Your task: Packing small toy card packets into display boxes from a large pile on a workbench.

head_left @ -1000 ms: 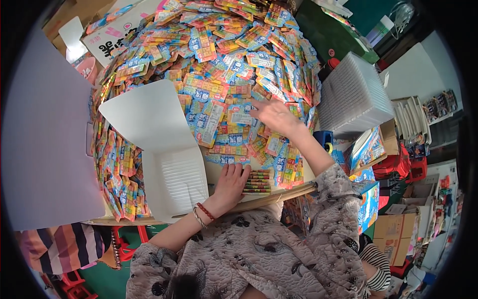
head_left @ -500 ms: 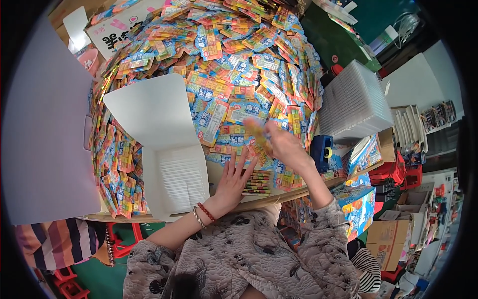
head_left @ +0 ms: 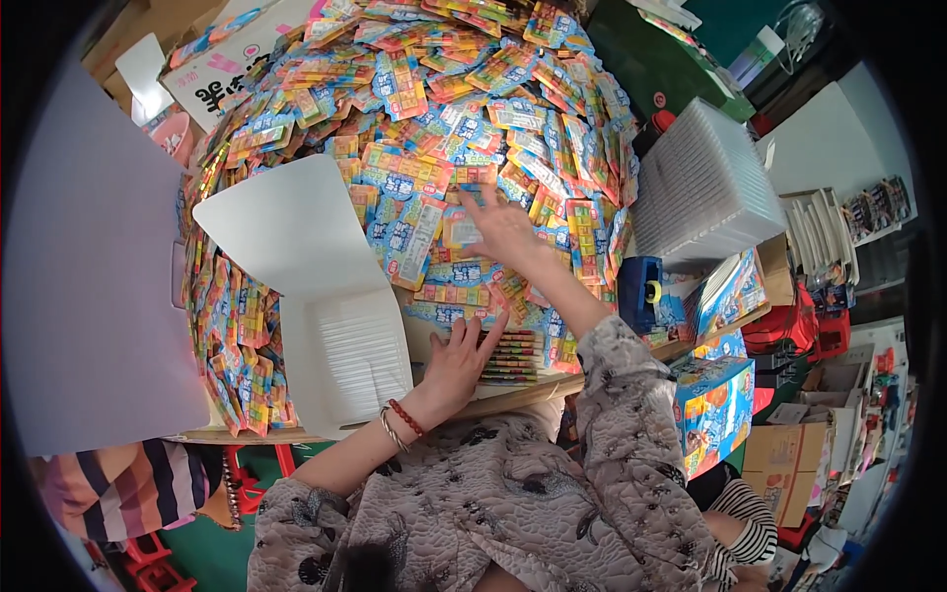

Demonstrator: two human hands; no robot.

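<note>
A big heap of flat, colourful packets (head_left: 404,173) in blue, yellow and orange covers the table. My right hand (head_left: 503,232) reaches over the heap's middle, fingers apart, touching or just above a packet with a pale panel (head_left: 464,233). Near the table's front edge, my left hand (head_left: 452,365) lies with fingers spread, its fingertips at a small row of packets (head_left: 510,357) seen edge-on. Left of that hand stands a white box (head_left: 345,345) with a ribbed inside, its lid (head_left: 286,222) folded back. Both hands look free of any held thing.
A stack of clear plastic trays (head_left: 705,187) and a blue tape dispenser (head_left: 641,294) stand at the right. A pale lilac panel (head_left: 99,266) rises at the left. Printed blue boxes (head_left: 715,405) sit below the table's right edge. A person in striped clothing (head_left: 128,488) is at lower left.
My right hand, earlier holding a blurred colourful packet near the row, has moved up and left over the heap with fingers apart. My left fingers have bent slightly beside the row.
</note>
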